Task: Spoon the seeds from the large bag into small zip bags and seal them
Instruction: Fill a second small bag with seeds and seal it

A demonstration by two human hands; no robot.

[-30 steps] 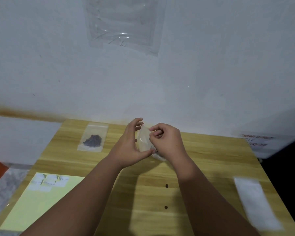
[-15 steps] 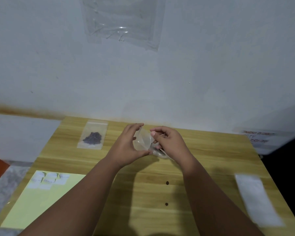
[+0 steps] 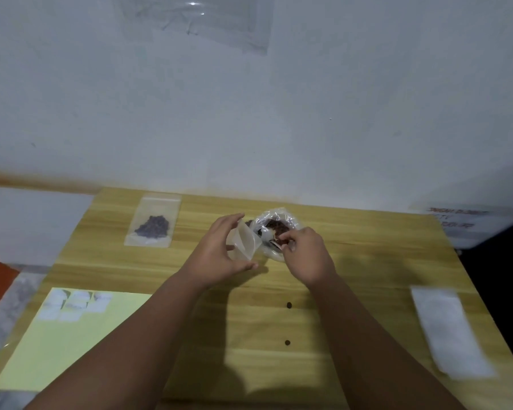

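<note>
My left hand [image 3: 219, 253] holds a small clear zip bag [image 3: 245, 242] upright between thumb and fingers, its mouth spread. Just right of it lies the large clear bag [image 3: 276, 224] of dark red-brown seeds, open at the top. My right hand [image 3: 304, 253] reaches into that bag's near edge, fingers curled and pinching what looks like a small white spoon [image 3: 267, 233]; its handle is mostly hidden. A filled small zip bag [image 3: 154, 224] with dark seeds lies flat at the table's back left.
A yellow-green sheet [image 3: 80, 341] with several small white labels lies front left on the wooden table [image 3: 367, 261]. A white strip of empty bags [image 3: 450, 329] lies at the right edge. Two loose seeds [image 3: 288, 305] sit between my forearms. The wall stands right behind.
My right hand let go of the small bag and moved right into the large seed bag. My left hand keeps the small bag. The camera tilted down.
</note>
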